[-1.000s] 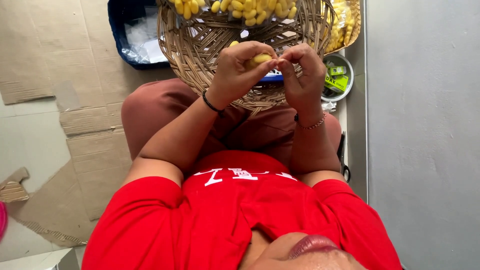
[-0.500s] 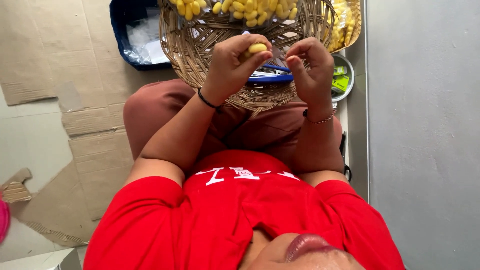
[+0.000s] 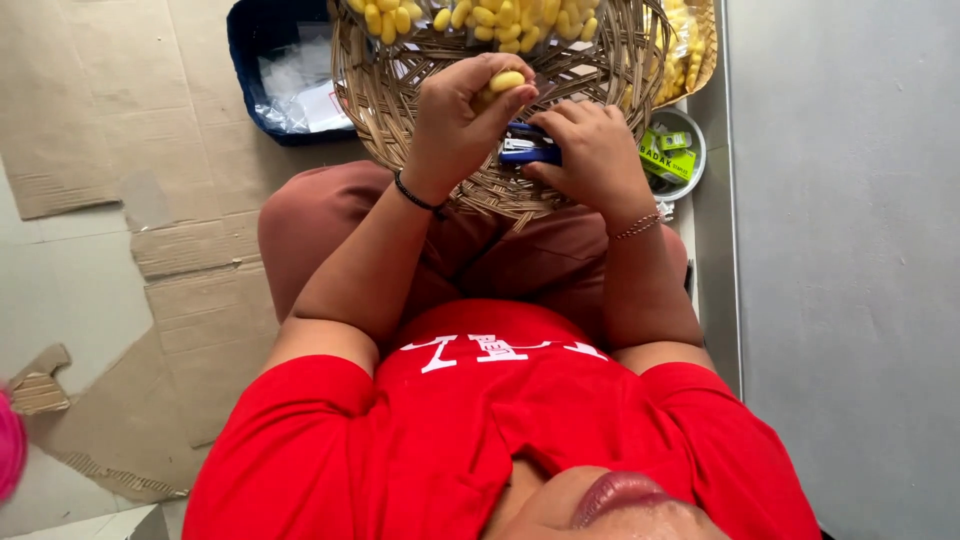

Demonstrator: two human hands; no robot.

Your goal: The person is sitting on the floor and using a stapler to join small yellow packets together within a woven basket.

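Observation:
My left hand (image 3: 455, 125), with a black band on its wrist, is shut on a small yellow oval piece (image 3: 505, 82) and holds it up over the near rim of a round woven basket (image 3: 380, 95). My right hand (image 3: 590, 150), wearing a thin bracelet, grips a small blue stapler (image 3: 528, 150) just right of the left hand, touching it. Several more yellow oval pieces (image 3: 480, 15) lie at the far side of the basket. The basket rests on my lap, on brown trousers.
A dark blue tray (image 3: 250, 60) with clear plastic wrappers sits on the floor at the far left. A small round tin (image 3: 690, 130) holding green boxes stands right of the basket. Flattened cardboard (image 3: 190, 290) covers the floor on the left; a grey wall (image 3: 850, 250) is on the right.
Both hands drew slightly nearer and lower over the basket rim. The yellow piece now sticks up from my left fingertips, and the blue stapler shows more plainly in my right hand.

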